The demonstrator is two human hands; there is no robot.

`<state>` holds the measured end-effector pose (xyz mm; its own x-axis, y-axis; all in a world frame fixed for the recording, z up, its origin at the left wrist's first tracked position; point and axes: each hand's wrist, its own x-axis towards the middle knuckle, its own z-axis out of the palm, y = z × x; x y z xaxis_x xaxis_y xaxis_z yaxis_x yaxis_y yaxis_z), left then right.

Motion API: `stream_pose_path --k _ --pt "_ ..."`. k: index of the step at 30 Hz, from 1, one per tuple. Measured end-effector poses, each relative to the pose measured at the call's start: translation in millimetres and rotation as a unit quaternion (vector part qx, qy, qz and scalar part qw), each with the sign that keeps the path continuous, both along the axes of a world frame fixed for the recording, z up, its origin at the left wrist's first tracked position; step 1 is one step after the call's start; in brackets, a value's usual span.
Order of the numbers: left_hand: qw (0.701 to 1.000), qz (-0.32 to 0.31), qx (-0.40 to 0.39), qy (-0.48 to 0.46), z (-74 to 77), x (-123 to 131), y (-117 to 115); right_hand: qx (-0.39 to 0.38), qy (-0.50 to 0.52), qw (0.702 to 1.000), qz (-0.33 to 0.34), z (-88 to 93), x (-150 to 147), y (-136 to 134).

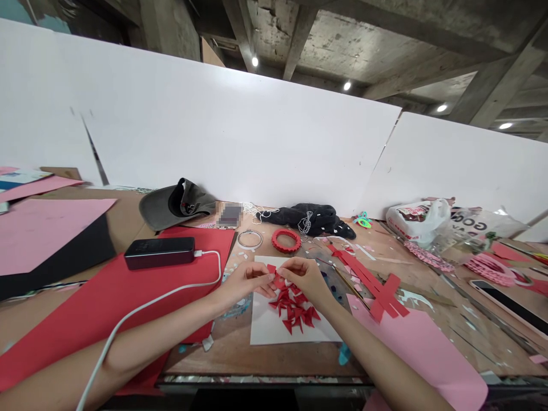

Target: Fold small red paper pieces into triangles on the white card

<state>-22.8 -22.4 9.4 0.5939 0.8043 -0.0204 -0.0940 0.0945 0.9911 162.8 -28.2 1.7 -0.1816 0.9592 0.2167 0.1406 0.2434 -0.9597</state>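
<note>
My left hand (246, 281) and my right hand (303, 278) meet above a white paper sheet (268, 326), their fingertips pinching a small red paper piece (274, 274) between them. Below the hands, a heap of small red paper cut-outs (294, 309) lies on the sheet. To the right, red paper strips (368, 279) lie crossed over a pink paper sheet (419, 354). The fingers hide part of the small piece.
A large red paper sheet (107, 297) lies left, under a black power bank (159, 252) with a white cable (141, 308) running past my left forearm. A red ring (286, 240), a metal hoop (250, 240), a cap (175, 204) and plastic bags (417, 220) stand along the wooden table's back.
</note>
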Motion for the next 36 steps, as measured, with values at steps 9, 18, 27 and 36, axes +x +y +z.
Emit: stream_pose_path --k 9,18,27,36 --pt "0.999 -0.026 -0.026 0.017 -7.7 1.0 4.2 0.017 -0.019 1.0 0.004 -0.5 0.0 -1.9" --pt "0.999 -0.034 -0.027 0.015 -10.3 0.4 5.0 0.006 -0.015 1.0 0.003 -1.5 -0.6 -3.2" --pt "0.999 -0.048 0.006 0.025 -10.1 -1.6 5.7 -0.019 0.007 0.998 0.057 -4.6 2.6 0.7" --pt "0.998 -0.052 0.014 0.03 -13.7 0.9 6.8 0.021 -0.013 0.999 0.042 -2.6 -0.9 -2.6"
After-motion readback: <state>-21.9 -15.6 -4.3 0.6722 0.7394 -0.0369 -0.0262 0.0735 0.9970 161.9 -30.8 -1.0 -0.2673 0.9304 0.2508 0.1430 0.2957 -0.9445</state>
